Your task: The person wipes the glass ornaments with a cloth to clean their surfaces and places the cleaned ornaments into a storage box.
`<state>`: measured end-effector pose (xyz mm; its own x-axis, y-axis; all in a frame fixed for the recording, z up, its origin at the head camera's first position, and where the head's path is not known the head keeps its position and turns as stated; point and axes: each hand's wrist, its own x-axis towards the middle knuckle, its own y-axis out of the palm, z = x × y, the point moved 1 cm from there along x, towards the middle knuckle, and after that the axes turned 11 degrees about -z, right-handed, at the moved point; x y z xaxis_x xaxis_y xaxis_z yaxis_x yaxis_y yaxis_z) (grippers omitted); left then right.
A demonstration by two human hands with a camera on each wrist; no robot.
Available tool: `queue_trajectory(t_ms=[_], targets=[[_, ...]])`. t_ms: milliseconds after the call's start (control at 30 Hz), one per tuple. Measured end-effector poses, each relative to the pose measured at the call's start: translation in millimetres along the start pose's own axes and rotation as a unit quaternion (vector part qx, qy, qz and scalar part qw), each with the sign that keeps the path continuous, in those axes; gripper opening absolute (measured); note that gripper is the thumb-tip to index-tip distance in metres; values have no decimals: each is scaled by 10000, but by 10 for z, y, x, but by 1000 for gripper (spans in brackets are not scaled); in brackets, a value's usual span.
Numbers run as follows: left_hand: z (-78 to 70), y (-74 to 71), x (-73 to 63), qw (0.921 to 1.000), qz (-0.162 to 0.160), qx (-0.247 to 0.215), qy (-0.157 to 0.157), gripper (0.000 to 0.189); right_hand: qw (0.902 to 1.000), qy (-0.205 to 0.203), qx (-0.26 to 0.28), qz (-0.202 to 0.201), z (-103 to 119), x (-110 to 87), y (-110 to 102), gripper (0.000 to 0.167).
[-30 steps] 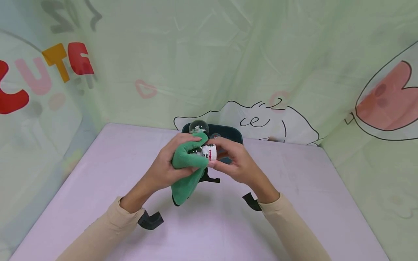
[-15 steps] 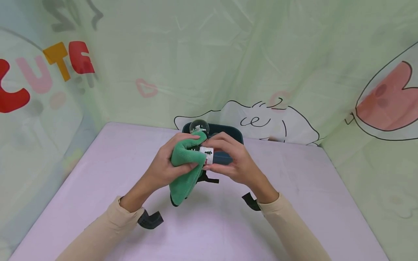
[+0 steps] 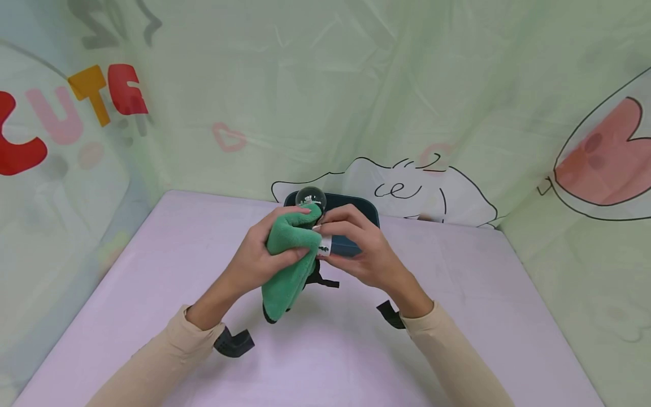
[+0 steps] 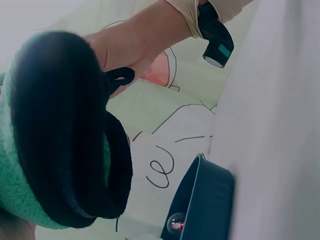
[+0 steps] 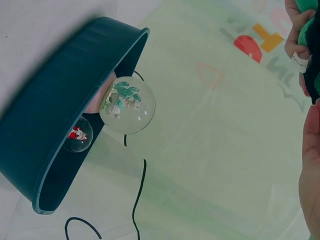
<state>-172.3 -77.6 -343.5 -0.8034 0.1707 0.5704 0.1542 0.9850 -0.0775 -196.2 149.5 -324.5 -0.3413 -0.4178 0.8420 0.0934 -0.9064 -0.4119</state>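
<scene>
Over the table, my left hand [image 3: 254,255] grips a folded green cloth [image 3: 282,282] with a black edge. The cloth wraps the glass end of a small snow globe, whose white printed base [image 3: 324,246] pokes out to the right. Fingers and thumb of my right hand [image 3: 370,249] pinch that base. The globe's glass is hidden inside the folds. In the left wrist view the cloth's black edging [image 4: 55,135] fills the near left. At the right border of the right wrist view, part of a hand [image 5: 312,170] shows near the cloth.
Behind the hands stands a dark blue bin [image 3: 351,201]. It holds a large snow globe [image 5: 130,105] with a pinkish base and a smaller globe [image 5: 78,134] with a red and white figure. A printed curtain [image 3: 325,102] rises behind the lilac table [image 3: 432,362].
The white base has turned between my right fingers: red lettering faced up before, a green tree print shows now. My right fingers have shifted around it. Both hands stay in nearly the same place.
</scene>
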Motion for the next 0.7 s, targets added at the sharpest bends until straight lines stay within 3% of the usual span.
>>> queue_trajectory(t_ms=[167, 367, 567, 700], targets=[[-6, 0, 4, 9983, -40, -195, -557, 55, 9999, -148, -78, -20, -15, -7, -8, 23], [12, -1, 10, 9958, -109, -259, -873, 53, 9986, -430, -297, -37, -33, -7, 2, 16], [12, -1, 9, 9948, -95, -243, -988, 53, 9967, -599, -547, 42, -49, -2, -5, 39], [10, 0, 6, 9954, 26, -185, -940, 54, 9966, -495, -625, 198, -36, -8, -20, 48]])
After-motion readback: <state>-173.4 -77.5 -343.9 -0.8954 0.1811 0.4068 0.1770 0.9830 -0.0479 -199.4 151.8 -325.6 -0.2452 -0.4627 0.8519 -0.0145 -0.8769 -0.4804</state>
